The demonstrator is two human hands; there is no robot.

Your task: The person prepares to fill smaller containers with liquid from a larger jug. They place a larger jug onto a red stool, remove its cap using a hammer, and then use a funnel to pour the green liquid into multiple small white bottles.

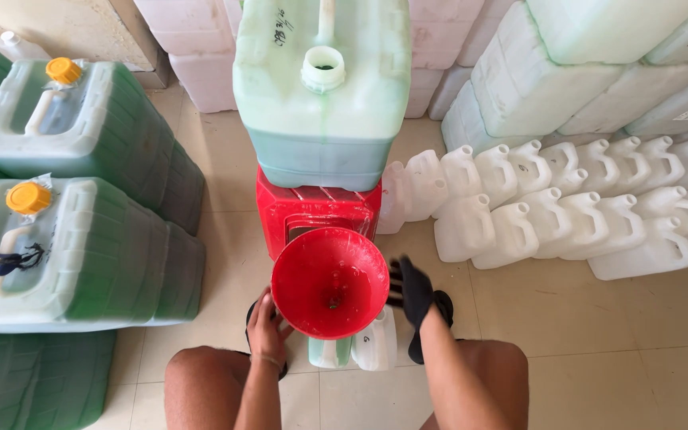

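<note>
Red funnel (330,282) sits on small white bottle (376,344) on floor, left hand (267,328) gripping its rim, gloved right hand (412,291) open beside it; red stool (317,212) with large open jerrycan (322,87) directly behind, empty white bottles (567,213) right.

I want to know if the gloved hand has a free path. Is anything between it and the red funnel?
Nothing visible. The right hand, in a black glove, hovers just beside the red funnel rim, with only open air between them. The left hand is at the opposite rim.
</note>
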